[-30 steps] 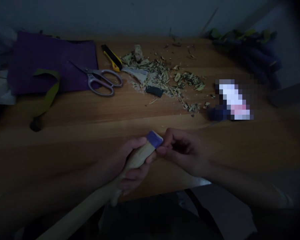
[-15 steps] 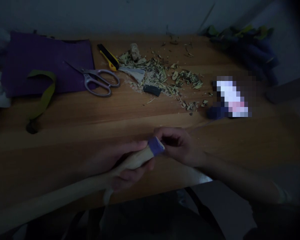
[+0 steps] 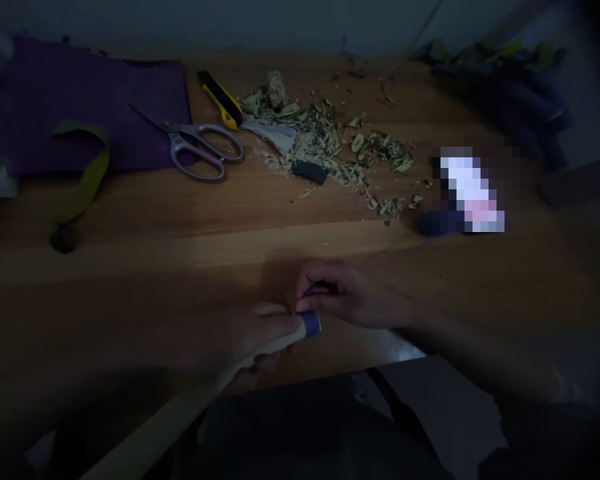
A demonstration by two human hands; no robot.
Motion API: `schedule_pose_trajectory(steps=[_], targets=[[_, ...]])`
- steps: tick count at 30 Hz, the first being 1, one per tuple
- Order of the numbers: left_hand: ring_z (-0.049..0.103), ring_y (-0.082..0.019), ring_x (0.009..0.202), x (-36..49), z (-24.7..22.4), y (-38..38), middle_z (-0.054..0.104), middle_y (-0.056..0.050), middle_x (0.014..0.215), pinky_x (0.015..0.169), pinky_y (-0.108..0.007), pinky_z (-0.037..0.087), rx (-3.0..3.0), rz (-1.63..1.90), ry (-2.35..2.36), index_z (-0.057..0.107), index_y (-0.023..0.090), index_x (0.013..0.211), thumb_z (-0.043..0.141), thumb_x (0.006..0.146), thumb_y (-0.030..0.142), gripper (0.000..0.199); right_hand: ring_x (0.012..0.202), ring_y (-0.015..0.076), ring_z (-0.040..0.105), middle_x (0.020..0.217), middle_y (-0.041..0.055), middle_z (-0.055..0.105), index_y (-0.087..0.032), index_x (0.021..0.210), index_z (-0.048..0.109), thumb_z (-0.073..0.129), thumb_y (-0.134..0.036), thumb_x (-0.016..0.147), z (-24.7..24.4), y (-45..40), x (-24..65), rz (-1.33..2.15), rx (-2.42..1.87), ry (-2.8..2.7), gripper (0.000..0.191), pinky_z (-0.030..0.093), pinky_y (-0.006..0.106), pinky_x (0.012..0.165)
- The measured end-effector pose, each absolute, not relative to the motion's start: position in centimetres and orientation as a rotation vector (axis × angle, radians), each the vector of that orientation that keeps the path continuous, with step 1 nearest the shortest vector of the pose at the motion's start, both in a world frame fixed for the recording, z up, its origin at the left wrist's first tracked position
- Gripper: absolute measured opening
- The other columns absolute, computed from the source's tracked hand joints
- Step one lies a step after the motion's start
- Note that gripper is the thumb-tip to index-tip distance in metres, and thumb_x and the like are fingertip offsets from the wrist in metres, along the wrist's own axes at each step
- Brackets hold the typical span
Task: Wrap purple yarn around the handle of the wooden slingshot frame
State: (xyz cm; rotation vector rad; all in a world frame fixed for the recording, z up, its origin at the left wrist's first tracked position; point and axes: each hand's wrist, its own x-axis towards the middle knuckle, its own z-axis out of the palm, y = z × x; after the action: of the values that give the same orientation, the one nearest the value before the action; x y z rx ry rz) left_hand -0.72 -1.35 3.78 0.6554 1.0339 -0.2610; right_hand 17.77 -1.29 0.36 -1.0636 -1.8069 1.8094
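Observation:
My left hand [image 3: 253, 337] is wrapped round a long pale peeled stick [image 3: 175, 417], which slants from the bottom edge up toward the middle. Round its far end sits a blue-purple band of wound thread [image 3: 312, 324], just past my left thumb. Close above that end, my right hand [image 3: 340, 293] is pinched, thumb and forefinger together on a thin thread. The thread appears to run right toward a dark blue bundle of thread [image 3: 437, 223] on the table, though it is faint in the dim light.
Scissors [image 3: 205, 157] rest partly on a purple sheet [image 3: 95, 107], with a curled green strip [image 3: 93, 177] nearby. A yellow-black utility knife [image 3: 223, 100] lies beside wood shavings [image 3: 320, 130]. At right are a blurred-out bright object [image 3: 470, 190] and a dark bundle with green leaves [image 3: 510, 87].
The stick has turned and its banded end has dropped lower. My left hand has rolled over the top of it, and my right hand has shifted slightly left, above the band.

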Motion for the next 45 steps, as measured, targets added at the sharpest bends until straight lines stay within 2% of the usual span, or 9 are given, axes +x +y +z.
schedule_pose_trajectory(steps=[5,10,15,21,24,29,37,40,45], targets=[[0.033,-0.007,0.048,-0.9,3.1,-1.2,0.037,0.006,0.057,0.045,-0.017,0.027,0.849,-0.237,1.097,0.048,0.020,0.080,0.040,0.080,0.053,0.035,0.053,0.0050,0.042,0.059,-0.0049,0.048,-0.014,0.070,0.050,0.058,-0.030,0.080,0.3,-1.7,17.7,1.739,-1.191,-1.729,0.020,0.033,0.017,0.048],[0.036,-0.009,0.052,-1.1,1.7,-1.6,0.039,0.005,0.057,0.048,-0.020,0.030,1.126,-0.046,1.163,0.045,0.020,0.072,0.036,0.079,0.062,0.044,0.053,0.0058,0.045,0.062,-0.0034,0.054,-0.016,0.076,0.053,0.054,-0.026,0.083,0.1,-2.2,18.0,1.278,-1.251,-1.998,0.012,0.034,0.018,0.049],[0.036,-0.008,0.050,-0.9,1.8,-1.5,0.038,0.006,0.056,0.047,-0.020,0.029,1.069,0.066,1.151,0.047,0.020,0.075,0.035,0.083,0.056,0.039,0.046,0.0044,0.041,0.057,-0.0050,0.053,-0.016,0.075,0.052,0.055,-0.019,0.080,0.3,-2.3,18.0,0.908,-1.161,-2.132,0.007,0.031,0.018,0.046],[0.035,-0.007,0.049,-0.5,2.3,-1.4,0.039,0.006,0.056,0.044,-0.017,0.029,0.904,0.120,1.133,0.048,0.019,0.078,0.041,0.081,0.053,0.035,0.046,0.0039,0.040,0.056,-0.0054,0.050,-0.017,0.071,0.051,0.054,-0.019,0.079,0.3,-2.6,17.9,0.748,-1.129,-2.155,0.009,0.030,0.017,0.045],[0.031,-0.005,0.043,-0.2,2.5,-1.3,0.036,0.008,0.053,0.040,-0.016,0.027,0.777,0.131,1.137,0.047,0.019,0.079,0.040,0.082,0.050,0.032,0.047,0.0041,0.040,0.056,-0.0052,0.050,-0.017,0.071,0.051,0.054,-0.021,0.080,-0.1,-2.8,17.8,0.749,-1.117,-2.122,0.010,0.030,0.018,0.045],[0.029,-0.003,0.034,-0.2,3.0,-0.5,0.033,0.009,0.047,0.037,-0.015,0.026,0.627,0.084,0.961,0.044,0.019,0.074,0.030,0.087,0.040,0.029,0.045,0.0043,0.038,0.054,-0.0048,0.049,-0.017,0.069,0.050,0.054,-0.023,0.080,-0.2,-2.9,17.7,0.883,-1.199,-1.998,0.013,0.029,0.018,0.043],[0.025,-0.002,0.028,-0.1,2.2,0.1,0.031,0.010,0.043,0.031,-0.012,0.028,0.356,0.059,0.780,0.039,0.021,0.075,0.017,0.092,0.043,0.035,0.047,0.0037,0.040,0.062,-0.0026,0.055,-0.015,0.070,0.050,0.054,-0.021,0.081,-0.2,-2.8,17.6,1.084,-1.166,-1.858,0.012,0.031,0.016,0.043],[0.023,-0.003,0.025,-0.1,1.3,0.0,0.032,0.010,0.041,0.028,-0.012,0.030,0.302,0.094,0.666,0.038,0.020,0.073,0.013,0.092,0.042,0.038,0.049,0.0041,0.040,0.061,-0.0028,0.053,-0.015,0.070,0.049,0.054,-0.022,0.080,-0.3,-2.9,17.5,1.153,-1.184,-1.809,0.014,0.031,0.016,0.043],[0.025,-0.002,0.028,-0.6,0.4,-0.4,0.034,0.009,0.045,0.029,-0.012,0.035,0.267,0.130,0.513,0.041,0.020,0.075,0.019,0.091,0.045,0.038,0.047,0.0042,0.033,0.055,-0.0058,0.043,-0.016,0.068,0.048,0.054,-0.025,0.081,-0.1,-2.9,17.3,1.282,-1.196,-1.674,0.017,0.027,0.016,0.042]])
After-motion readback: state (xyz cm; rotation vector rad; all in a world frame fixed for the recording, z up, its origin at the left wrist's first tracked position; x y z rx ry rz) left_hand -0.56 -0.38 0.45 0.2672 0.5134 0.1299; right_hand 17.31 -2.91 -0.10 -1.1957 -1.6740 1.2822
